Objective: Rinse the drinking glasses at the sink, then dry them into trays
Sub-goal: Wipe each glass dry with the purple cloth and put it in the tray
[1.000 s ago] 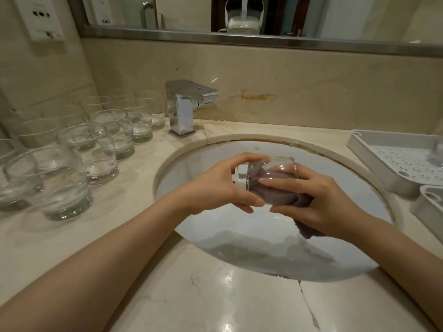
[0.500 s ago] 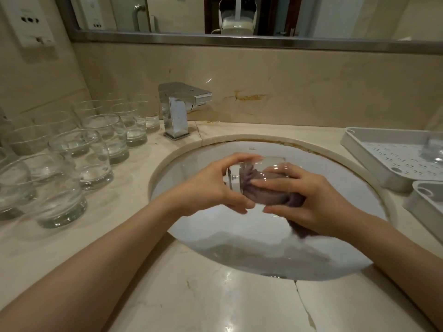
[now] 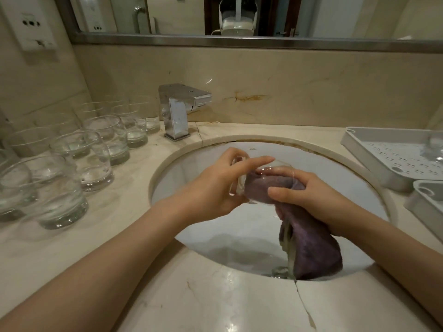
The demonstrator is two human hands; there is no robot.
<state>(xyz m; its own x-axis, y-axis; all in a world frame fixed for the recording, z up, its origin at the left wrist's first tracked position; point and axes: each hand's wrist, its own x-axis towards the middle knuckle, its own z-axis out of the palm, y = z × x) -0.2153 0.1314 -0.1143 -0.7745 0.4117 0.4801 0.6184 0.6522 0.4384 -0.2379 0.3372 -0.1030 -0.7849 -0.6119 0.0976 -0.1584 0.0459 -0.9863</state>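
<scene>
Over the white sink basin I hold a clear drinking glass on its side. My left hand grips the glass by its base end, fingers curled over it. A purple cloth is stuffed into the mouth of the glass, and my right hand grips that cloth, thumb against the rim. The cloth's loose end hangs down into the basin. Several more glasses stand on the counter to the left. A white perforated tray sits at the right with one glass in it.
A chrome tap stands behind the basin, not running. A second white tray sits nearer, at the right edge. The marble counter in front shows a crack. A mirror and a wall socket are above.
The cloth's hanging end has come further into view and now dangles low into the basin. Both hands and the glass have turned slightly; the camera has tilted down a little.
</scene>
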